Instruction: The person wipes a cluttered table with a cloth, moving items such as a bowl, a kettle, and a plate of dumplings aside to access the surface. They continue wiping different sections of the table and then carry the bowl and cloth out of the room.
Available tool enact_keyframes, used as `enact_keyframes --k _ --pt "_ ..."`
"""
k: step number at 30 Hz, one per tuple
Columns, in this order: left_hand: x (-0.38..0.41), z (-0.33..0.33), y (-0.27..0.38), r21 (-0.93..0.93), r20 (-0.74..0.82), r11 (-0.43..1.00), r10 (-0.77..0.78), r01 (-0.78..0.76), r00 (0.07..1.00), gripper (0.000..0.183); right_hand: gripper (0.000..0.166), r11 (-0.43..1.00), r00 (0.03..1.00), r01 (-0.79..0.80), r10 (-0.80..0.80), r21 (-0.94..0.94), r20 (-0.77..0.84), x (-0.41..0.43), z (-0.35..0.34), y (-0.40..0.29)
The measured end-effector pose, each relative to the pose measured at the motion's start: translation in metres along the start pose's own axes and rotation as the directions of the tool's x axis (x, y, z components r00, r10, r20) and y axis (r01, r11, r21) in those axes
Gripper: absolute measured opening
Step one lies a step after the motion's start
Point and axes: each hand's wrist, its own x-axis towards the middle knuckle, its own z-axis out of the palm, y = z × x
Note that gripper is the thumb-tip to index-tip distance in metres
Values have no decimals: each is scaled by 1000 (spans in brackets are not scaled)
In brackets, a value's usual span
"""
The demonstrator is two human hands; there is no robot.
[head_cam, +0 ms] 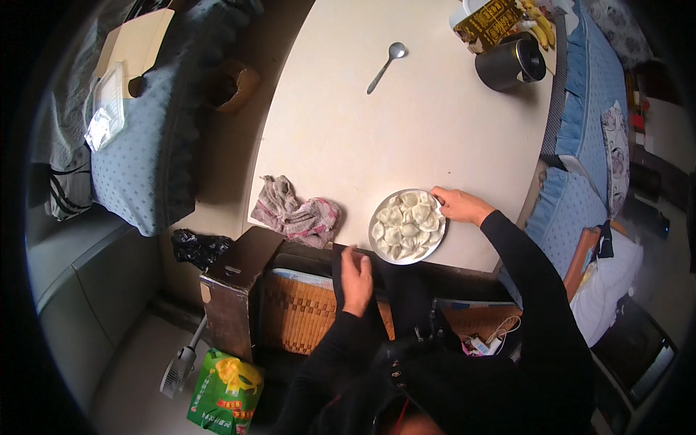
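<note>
A round white plate (439,242) piled with pale boiled dumplings (405,224) rests at the near edge of the white table. My right hand (463,206) grips its upper right rim with thumb and fingers. My left hand (356,283) holds nothing; it hovers over my lap, just below the table edge and left of the plate, its thumb apart from the fingers. A crumpled cloth (304,215) with pink stripes lies on the table beyond that hand. Farther off, a metal spoon (387,65) lies by itself on the tabletop.
A black kettle-like container (503,66), a printed box (489,24) and bananas (544,30) stand at the far right. Blue-covered sofas (584,103) flank the table. Beside my seat are a brown wooden armrest (239,261), a woven seat mat (296,315) and a green bag (225,391).
</note>
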Motion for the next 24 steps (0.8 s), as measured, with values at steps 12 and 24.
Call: enact_keyframes --k 12,24 --pt "34 -10 34 -102 102 994 -20 30 995 65 46 887 989 -138 99 441 110 3 -1 -45" --pt "152 -137 120 496 -205 729 626 -472 752 41 35 419 933 297 62 858 -353 166 -24 -137"
